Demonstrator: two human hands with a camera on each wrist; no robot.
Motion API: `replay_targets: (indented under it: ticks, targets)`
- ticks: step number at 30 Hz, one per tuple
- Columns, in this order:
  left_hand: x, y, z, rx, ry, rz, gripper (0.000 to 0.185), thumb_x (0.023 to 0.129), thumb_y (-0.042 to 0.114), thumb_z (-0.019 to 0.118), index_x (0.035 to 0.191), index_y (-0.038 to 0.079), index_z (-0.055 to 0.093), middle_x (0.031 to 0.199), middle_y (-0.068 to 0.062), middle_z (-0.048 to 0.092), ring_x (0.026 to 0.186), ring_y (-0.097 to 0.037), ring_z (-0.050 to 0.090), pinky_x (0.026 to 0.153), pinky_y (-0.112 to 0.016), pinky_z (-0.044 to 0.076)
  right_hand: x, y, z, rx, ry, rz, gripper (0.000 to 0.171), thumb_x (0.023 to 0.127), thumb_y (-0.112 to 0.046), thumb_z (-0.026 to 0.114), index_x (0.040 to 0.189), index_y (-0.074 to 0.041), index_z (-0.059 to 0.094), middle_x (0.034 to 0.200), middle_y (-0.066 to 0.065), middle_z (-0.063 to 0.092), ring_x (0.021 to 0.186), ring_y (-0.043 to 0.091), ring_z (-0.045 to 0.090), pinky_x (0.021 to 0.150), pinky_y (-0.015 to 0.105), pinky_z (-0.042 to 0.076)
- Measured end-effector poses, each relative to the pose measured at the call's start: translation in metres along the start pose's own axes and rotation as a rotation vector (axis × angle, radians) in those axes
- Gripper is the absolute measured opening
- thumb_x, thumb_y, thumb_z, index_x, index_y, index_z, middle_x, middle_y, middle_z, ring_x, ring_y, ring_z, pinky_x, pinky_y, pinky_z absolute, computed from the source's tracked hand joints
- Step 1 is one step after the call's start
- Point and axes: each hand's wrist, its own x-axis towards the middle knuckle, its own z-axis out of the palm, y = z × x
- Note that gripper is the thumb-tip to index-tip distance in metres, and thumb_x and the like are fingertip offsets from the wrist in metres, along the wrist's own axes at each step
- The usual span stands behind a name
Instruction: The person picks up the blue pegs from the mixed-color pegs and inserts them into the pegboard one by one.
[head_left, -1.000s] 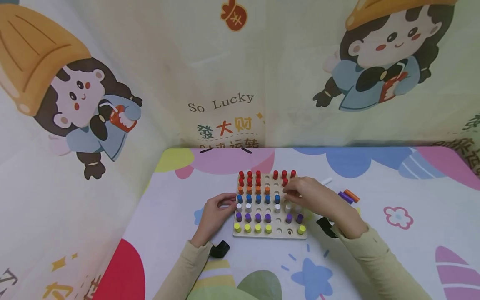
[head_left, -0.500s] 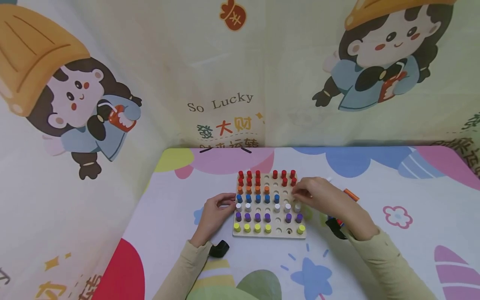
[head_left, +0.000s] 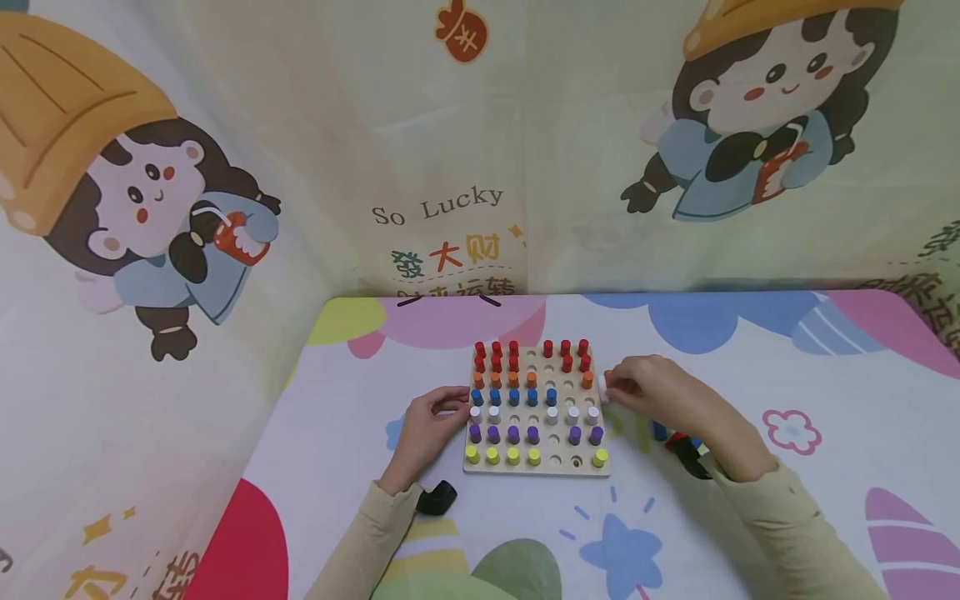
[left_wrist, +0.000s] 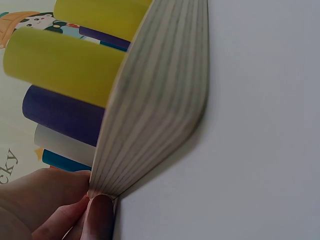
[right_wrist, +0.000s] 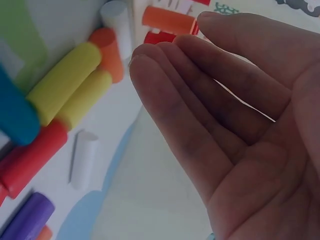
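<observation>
The right hand (head_left: 651, 390) has drifted off the pegboard (head_left: 536, 467) to its edge, fingers relaxed and empty, while the left hand (head_left: 431, 421) pinches the opposite edge; a loose grip could let the board slide.

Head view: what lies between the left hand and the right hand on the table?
The wooden peg board, filled with rows of coloured pegs, lies between the left hand and the right hand; the head view shows this.

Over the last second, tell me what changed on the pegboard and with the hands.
The right hand drew back rightward off the wooden pegboard to its right edge, fingers now straight. Two pegs were added in the right column: a red peg, then an orange peg. The left hand still holds the board's left edge.
</observation>
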Motion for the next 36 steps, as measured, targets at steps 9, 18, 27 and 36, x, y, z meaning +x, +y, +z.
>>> replay_targets:
  ticks: [9, 18, 27, 36]
  targets:
    - [0.0, -0.001, -0.001, 0.003, 0.001, -0.003, 0.03, 0.09, 0.02, 0.073, 0.12, 0.015, 0.07, 0.114, 0.001, 0.071, 0.098, -0.013, 0.067, 0.088, -0.03, 0.057, -0.012, 0.016, 0.001, -0.006, -0.002, 0.027, 0.008, 0.088, -0.013, 0.074, 0.09, -0.006, 0.075, 0.082, -0.003, 0.068, 0.071, 0.007, 0.059, 0.066, 0.028, 0.055]
    - [-0.001, 0.0, -0.001, -0.013, -0.001, -0.006, 0.03, 0.09, 0.019, 0.073, 0.12, 0.015, 0.07, 0.114, 0.0, 0.071, 0.098, -0.014, 0.067, 0.086, -0.028, 0.057, -0.02, 0.023, -0.002, 0.01, -0.048, 0.101, 0.016, 0.087, -0.016, 0.075, 0.096, -0.003, 0.073, 0.084, -0.002, 0.068, 0.074, 0.01, 0.061, 0.069, 0.032, 0.057]
    - [0.0, 0.001, -0.001, -0.021, -0.002, -0.008, 0.03, 0.09, 0.019, 0.074, 0.12, 0.015, 0.07, 0.115, 0.0, 0.071, 0.099, -0.014, 0.067, 0.088, -0.029, 0.057, -0.026, 0.029, -0.004, 0.031, -0.084, 0.154, 0.017, 0.087, -0.016, 0.075, 0.096, -0.002, 0.072, 0.082, -0.002, 0.067, 0.072, 0.009, 0.06, 0.067, 0.031, 0.056]
    - [-0.001, 0.0, 0.0, -0.029, -0.003, -0.014, 0.03, 0.09, 0.02, 0.073, 0.12, 0.014, 0.07, 0.116, -0.001, 0.071, 0.099, -0.014, 0.067, 0.088, -0.029, 0.057, -0.03, 0.033, 0.0, 0.038, -0.101, 0.166, 0.016, 0.087, -0.014, 0.075, 0.097, -0.001, 0.072, 0.081, -0.003, 0.067, 0.07, 0.008, 0.058, 0.067, 0.031, 0.056]
